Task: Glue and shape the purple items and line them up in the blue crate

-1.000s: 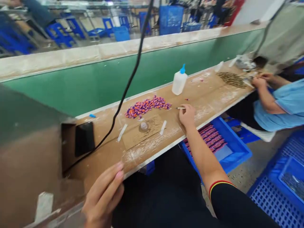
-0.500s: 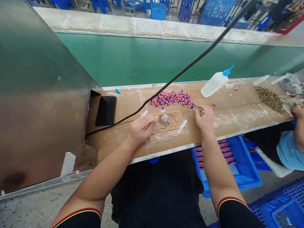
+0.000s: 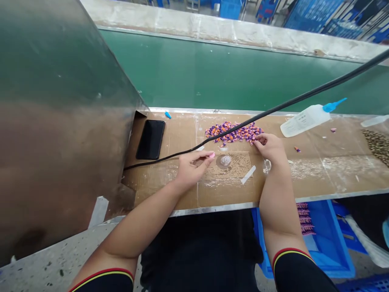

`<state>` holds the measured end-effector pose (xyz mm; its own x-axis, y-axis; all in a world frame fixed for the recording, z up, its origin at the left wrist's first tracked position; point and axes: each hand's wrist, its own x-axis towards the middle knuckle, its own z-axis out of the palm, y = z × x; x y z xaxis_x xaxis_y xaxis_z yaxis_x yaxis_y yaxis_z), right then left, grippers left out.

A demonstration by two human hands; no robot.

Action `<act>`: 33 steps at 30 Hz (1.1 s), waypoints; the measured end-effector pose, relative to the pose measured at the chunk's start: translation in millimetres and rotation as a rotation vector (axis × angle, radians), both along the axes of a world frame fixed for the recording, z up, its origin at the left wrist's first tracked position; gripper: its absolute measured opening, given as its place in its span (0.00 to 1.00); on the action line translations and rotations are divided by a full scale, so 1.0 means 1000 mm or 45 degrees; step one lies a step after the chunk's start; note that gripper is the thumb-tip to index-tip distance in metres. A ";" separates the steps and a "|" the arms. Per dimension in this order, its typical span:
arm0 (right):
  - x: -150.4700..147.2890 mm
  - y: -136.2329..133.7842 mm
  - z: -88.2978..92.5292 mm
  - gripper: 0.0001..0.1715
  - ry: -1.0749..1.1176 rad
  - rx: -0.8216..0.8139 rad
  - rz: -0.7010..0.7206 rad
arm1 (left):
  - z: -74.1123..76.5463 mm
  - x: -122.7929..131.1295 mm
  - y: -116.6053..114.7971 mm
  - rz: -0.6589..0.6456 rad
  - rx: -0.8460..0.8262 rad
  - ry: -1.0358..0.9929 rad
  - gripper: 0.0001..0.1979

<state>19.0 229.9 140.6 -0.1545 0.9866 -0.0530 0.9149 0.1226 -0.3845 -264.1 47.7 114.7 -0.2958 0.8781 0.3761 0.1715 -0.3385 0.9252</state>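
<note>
My left hand (image 3: pixel 194 167) pinches a small pink piece (image 3: pixel 212 155) between thumb and fingertips, just left of a whitish, clear-looking blob (image 3: pixel 225 161). That blob sits on a dotted cardboard patch (image 3: pixel 240 160) taped to the bench. At the right end of a pile of small purple-and-orange pieces (image 3: pixel 234 133), my right hand (image 3: pixel 271 149) has its thumb and fingers closed on one of the pieces at the pile's edge. Its fingertips partly hide that piece.
A black phone (image 3: pixel 150 139) lies left on the bench, beside a metal housing (image 3: pixel 67 121). One black cable (image 3: pixel 291 102) crosses above the pile. The white squeeze bottle (image 3: pixel 305 120) with blue nozzle lies right. Below is a blue crate (image 3: pixel 331 239); a green belt (image 3: pixel 182 73) runs behind.
The view has shifted, so the bench sits further right and larger. The pink piece in my left hand now shows clearly. My right hand has moved against the pile's right edge.
</note>
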 end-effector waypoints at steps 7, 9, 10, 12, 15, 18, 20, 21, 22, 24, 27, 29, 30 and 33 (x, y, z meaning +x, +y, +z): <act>0.000 0.000 -0.013 0.10 0.098 0.143 0.062 | 0.003 0.002 -0.001 -0.008 -0.009 0.060 0.09; -0.001 -0.003 -0.012 0.08 0.149 0.252 0.084 | 0.003 0.003 -0.001 -0.017 -0.054 0.044 0.10; -0.002 -0.007 -0.011 0.08 0.197 0.307 0.099 | 0.003 0.004 0.000 -0.014 -0.068 0.032 0.10; -0.007 -0.017 -0.003 0.10 0.322 0.362 0.160 | 0.004 0.005 0.000 -0.005 -0.081 0.011 0.10; -0.020 -0.037 0.013 0.11 0.473 0.287 0.405 | 0.003 0.007 0.002 0.001 -0.062 0.014 0.09; -0.035 -0.055 0.028 0.12 0.479 0.175 0.727 | 0.002 0.007 0.003 0.013 -0.041 0.069 0.09; -0.040 -0.063 0.033 0.11 0.447 0.124 0.842 | 0.001 0.007 0.004 0.025 -0.019 0.110 0.09; -0.040 -0.065 0.033 0.10 0.439 0.120 0.843 | 0.000 0.007 0.004 0.028 -0.003 0.123 0.10; -0.039 -0.065 0.032 0.08 0.444 0.137 0.804 | 0.000 0.007 0.004 0.026 0.017 0.132 0.10; -0.033 -0.059 0.026 0.07 0.519 0.251 0.608 | -0.001 0.006 0.004 0.020 0.067 0.142 0.11; -0.012 -0.032 0.008 0.11 0.782 0.609 0.120 | -0.002 0.004 0.003 0.057 0.109 0.171 0.14; 0.012 -0.008 -0.005 0.13 0.979 0.881 -0.274 | -0.002 0.002 0.003 0.102 0.090 0.197 0.15; 0.028 0.005 -0.010 0.13 1.069 0.984 -0.469 | -0.003 0.002 0.003 0.110 0.078 0.208 0.14; 0.084 0.036 -0.017 0.13 1.154 0.995 -0.747 | -0.005 0.000 0.004 0.107 0.063 0.216 0.13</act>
